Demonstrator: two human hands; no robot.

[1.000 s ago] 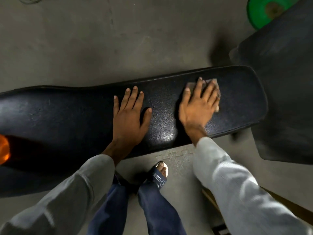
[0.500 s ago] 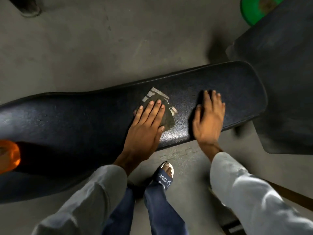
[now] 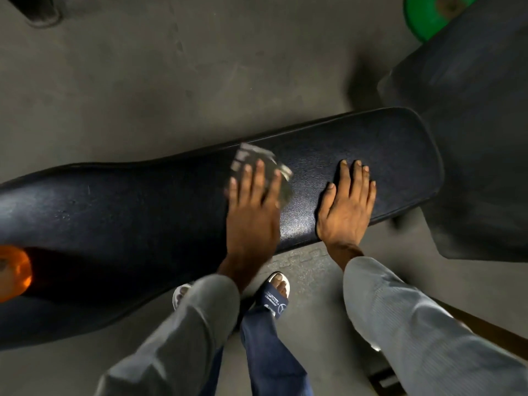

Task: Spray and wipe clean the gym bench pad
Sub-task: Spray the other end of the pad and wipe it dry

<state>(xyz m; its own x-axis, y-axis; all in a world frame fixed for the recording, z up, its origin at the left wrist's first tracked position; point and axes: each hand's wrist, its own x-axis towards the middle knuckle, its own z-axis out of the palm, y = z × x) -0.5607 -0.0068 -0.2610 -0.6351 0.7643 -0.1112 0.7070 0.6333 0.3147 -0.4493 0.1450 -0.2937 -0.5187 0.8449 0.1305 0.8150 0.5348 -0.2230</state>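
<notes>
The long black bench pad (image 3: pixel 128 212) runs across the view from lower left to upper right. A small grey cloth (image 3: pixel 253 155) with pale stripes lies on the pad's middle, close to the far edge. My left hand (image 3: pixel 254 207) presses flat on the cloth, so only its far and right parts show past the fingers. My right hand (image 3: pixel 347 207) rests bare and flat on the pad to the right, fingers together, a hand's width from the cloth. No spray bottle is in sight.
A second dark padded piece (image 3: pixel 471 138) stands just past the bench's right end. A green weight plate (image 3: pixel 423 15) lies at the top right, and an orange round object (image 3: pixel 13 271) at the left edge. My sandalled feet (image 3: pixel 275 292) stand on the grey floor below the bench.
One second ago the cloth was under my right hand near the pad's right end. It is now under my left hand at the pad's middle, and my right hand lies bare.
</notes>
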